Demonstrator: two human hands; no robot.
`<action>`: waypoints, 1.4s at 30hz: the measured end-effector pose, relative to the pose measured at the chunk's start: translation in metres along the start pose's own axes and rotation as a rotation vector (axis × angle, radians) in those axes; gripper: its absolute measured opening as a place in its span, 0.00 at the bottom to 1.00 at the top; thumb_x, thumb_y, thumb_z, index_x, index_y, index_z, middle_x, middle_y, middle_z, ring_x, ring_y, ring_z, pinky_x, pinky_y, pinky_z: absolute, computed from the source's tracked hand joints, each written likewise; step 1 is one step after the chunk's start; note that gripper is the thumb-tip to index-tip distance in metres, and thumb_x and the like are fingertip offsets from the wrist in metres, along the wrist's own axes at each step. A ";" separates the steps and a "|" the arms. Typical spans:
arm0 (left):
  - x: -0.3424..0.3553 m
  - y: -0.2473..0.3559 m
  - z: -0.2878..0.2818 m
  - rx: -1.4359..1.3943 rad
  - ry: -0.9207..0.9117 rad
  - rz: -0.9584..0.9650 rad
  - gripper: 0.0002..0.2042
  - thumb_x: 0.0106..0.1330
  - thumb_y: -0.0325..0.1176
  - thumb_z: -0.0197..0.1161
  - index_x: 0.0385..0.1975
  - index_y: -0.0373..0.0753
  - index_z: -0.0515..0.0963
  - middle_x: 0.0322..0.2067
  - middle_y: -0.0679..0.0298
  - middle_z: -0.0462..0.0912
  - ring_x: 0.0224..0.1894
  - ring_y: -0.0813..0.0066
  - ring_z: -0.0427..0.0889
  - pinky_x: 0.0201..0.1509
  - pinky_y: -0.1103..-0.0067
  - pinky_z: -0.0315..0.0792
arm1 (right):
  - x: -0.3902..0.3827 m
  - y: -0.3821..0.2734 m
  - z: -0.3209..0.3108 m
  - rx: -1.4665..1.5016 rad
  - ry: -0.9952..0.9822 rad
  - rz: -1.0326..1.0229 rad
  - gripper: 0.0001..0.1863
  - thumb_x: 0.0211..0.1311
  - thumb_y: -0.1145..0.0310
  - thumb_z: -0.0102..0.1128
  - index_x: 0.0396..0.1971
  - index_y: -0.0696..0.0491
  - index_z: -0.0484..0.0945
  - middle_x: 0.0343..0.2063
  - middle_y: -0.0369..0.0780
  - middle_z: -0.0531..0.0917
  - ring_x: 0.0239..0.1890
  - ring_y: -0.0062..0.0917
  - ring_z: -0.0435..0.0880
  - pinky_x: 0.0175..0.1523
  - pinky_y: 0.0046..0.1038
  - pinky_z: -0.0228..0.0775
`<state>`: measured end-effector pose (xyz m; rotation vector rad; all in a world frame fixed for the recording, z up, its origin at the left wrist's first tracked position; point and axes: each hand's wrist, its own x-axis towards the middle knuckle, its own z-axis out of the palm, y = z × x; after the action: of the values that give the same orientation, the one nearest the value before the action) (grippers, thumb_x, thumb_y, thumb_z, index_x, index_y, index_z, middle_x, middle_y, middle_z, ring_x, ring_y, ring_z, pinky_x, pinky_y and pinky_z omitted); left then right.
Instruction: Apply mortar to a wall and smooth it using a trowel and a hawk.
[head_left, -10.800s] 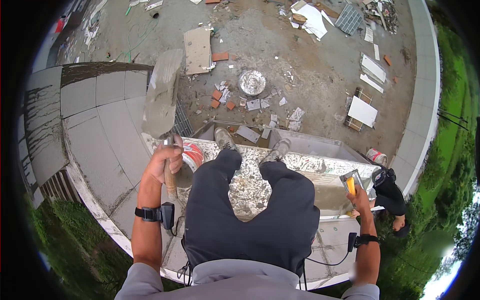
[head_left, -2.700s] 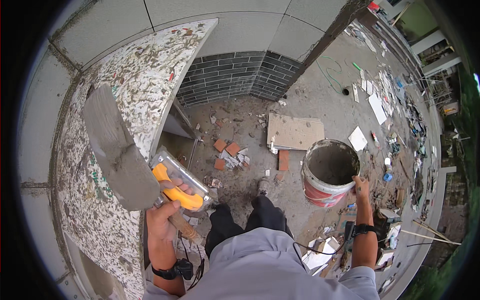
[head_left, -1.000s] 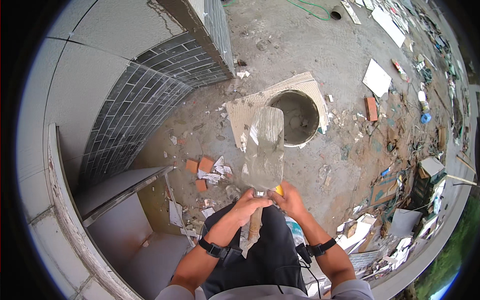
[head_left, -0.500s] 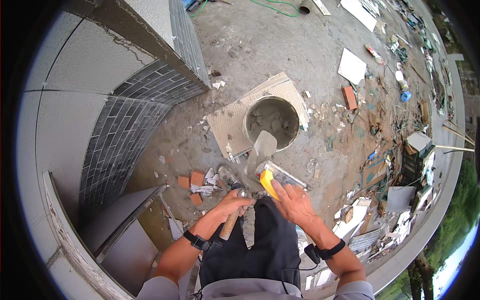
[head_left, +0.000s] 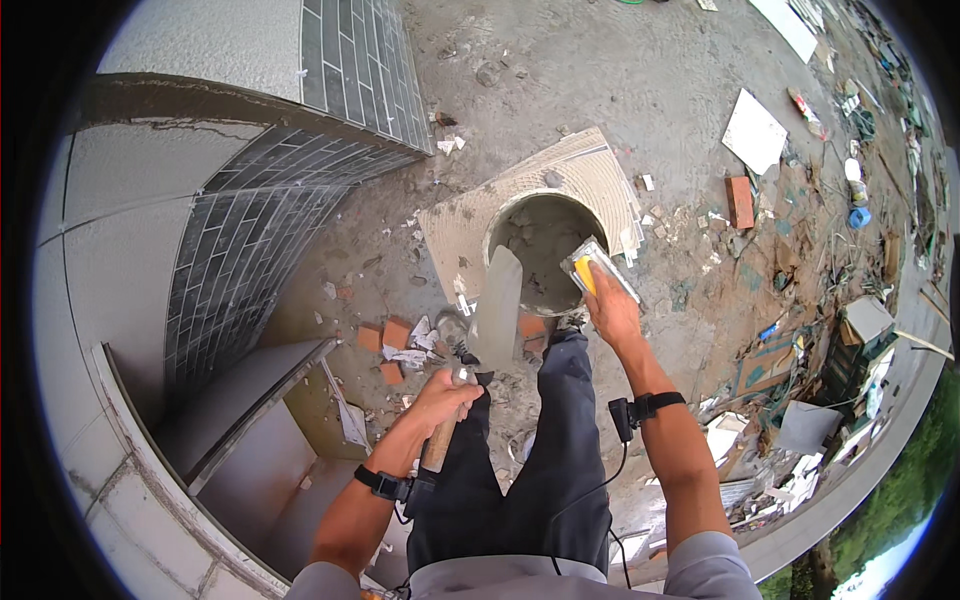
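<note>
My left hand [head_left: 444, 398] is closed on the wooden handle [head_left: 437, 447] of a large mortar-coated trowel, its grey blade [head_left: 492, 310] tilted toward the left rim of a bucket [head_left: 593, 222]. My right hand [head_left: 612, 311] grips a yellow-handled float [head_left: 586, 275] with a rectangular metal plate, held over the bucket's right side. Grey mortar [head_left: 535, 240] lies inside the bucket, which stands on a stack of beige ridged boards or tiles [head_left: 453, 228] just beyond my feet.
Grey brick-patterned walls [head_left: 235, 268] rise at the left, with a metal-edged ledge [head_left: 258, 410] below. Orange tile pieces [head_left: 397, 333] lie left of my feet, a red brick [head_left: 740, 202] and white board [head_left: 754, 131] to the right. Broken debris [head_left: 800, 440] covers the ground along the right.
Earlier I sat on a ledge, then held the bucket in my right hand. Now it sits on the boards. In the last second my right hand moved the float forward over it.
</note>
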<state>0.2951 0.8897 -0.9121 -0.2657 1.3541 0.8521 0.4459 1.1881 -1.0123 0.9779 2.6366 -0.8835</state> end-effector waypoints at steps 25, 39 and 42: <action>0.187 0.105 0.063 0.001 0.360 -0.246 0.15 0.68 0.44 0.57 0.40 0.36 0.71 0.27 0.62 0.76 0.23 0.74 0.75 0.25 0.76 0.72 | -0.070 0.103 -0.072 0.321 -0.027 0.275 0.29 0.61 0.64 0.60 0.62 0.54 0.66 0.53 0.53 0.77 0.52 0.47 0.78 0.57 0.41 0.69; 0.131 0.156 0.084 2.110 0.364 0.090 0.20 0.61 0.33 0.57 0.52 0.32 0.76 0.39 0.54 0.85 0.37 0.64 0.87 0.28 0.68 0.78 | -0.067 0.094 -0.095 0.313 -0.083 0.294 0.27 0.63 0.61 0.58 0.60 0.55 0.66 0.50 0.54 0.78 0.51 0.49 0.78 0.56 0.42 0.69; 0.157 0.173 0.097 2.320 0.353 -0.021 0.15 0.58 0.33 0.60 0.45 0.37 0.82 0.38 0.60 0.85 0.37 0.68 0.86 0.20 0.69 0.76 | -0.066 0.083 -0.089 0.332 -0.128 0.300 0.27 0.64 0.61 0.57 0.60 0.55 0.66 0.52 0.52 0.77 0.52 0.48 0.77 0.56 0.41 0.68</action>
<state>0.2477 1.1278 -0.9828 1.3949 1.7994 -1.1351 0.5522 1.2562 -0.9557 1.3024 2.2004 -1.2803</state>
